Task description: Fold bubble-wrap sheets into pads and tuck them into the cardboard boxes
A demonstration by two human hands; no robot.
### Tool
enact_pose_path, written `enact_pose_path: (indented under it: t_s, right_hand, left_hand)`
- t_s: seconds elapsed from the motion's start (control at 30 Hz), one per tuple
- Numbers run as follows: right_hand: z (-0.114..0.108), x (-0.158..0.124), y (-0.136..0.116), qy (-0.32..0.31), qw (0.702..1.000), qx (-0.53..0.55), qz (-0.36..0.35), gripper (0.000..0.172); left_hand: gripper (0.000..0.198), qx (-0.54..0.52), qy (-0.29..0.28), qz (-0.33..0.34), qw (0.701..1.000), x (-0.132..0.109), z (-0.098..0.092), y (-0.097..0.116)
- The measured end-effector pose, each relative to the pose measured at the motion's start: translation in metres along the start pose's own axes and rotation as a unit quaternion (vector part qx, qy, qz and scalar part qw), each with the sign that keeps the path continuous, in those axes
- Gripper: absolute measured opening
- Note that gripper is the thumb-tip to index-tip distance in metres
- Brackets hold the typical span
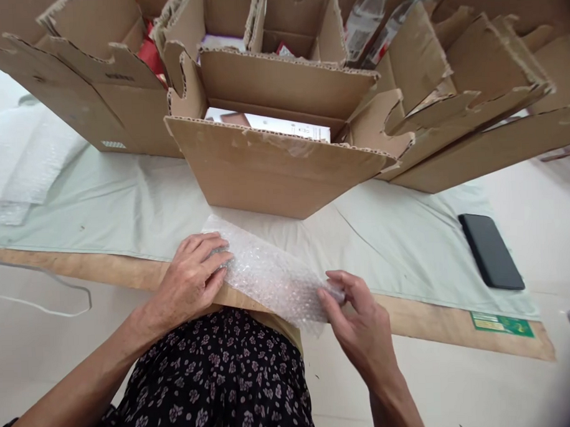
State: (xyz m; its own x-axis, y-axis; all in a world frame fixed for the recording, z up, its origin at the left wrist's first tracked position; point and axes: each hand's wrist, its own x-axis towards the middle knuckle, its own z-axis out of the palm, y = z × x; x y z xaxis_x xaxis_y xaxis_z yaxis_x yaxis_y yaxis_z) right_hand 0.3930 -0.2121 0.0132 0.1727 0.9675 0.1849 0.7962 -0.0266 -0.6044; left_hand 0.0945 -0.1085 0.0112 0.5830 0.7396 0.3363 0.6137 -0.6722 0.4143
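A bundle wrapped in clear bubble wrap (273, 273) lies across the near edge of the table, just in front of me. My left hand (194, 279) rests palm-down on its left end, fingers pressing the wrap. The fingertips of my right hand (358, 323) pinch the bundle's right end. What is inside the wrap is hidden.
An open cardboard box (269, 167) with white packages inside stands right behind the bundle, among several other cut cardboard boxes (98, 89). A black phone (491, 251) lies on the pale green cloth (139, 206) at the right. Folded bubble-wrap sheets (21, 154) are stacked far left.
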Motion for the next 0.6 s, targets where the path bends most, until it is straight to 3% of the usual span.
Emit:
enact_pose_path:
  t_s: [0.13,0.27,0.43,0.6]
  right_hand:
    - [-0.006,-0.035,-0.010,-0.012,0.999,0.035,0.026,0.041]
    - [-0.007,-0.052,-0.010,-0.057,0.994,0.085,0.044,0.051]
    - [-0.008,-0.068,0.001,-0.116,0.983,0.143,0.001,0.039]
    - [0.000,-0.097,0.003,-0.200,0.959,0.200,-0.024,0.032]
  left_hand:
    - [0.033,0.009,-0.035,0.025,0.999,0.008,0.000,0.002]
    - [0.035,0.018,-0.062,0.046,0.997,0.013,-0.001,0.005]
    - [0.040,0.013,-0.103,0.073,0.992,0.020,0.004,0.006]
    - [0.043,0.012,-0.150,0.147,0.978,0.040,0.012,0.002]
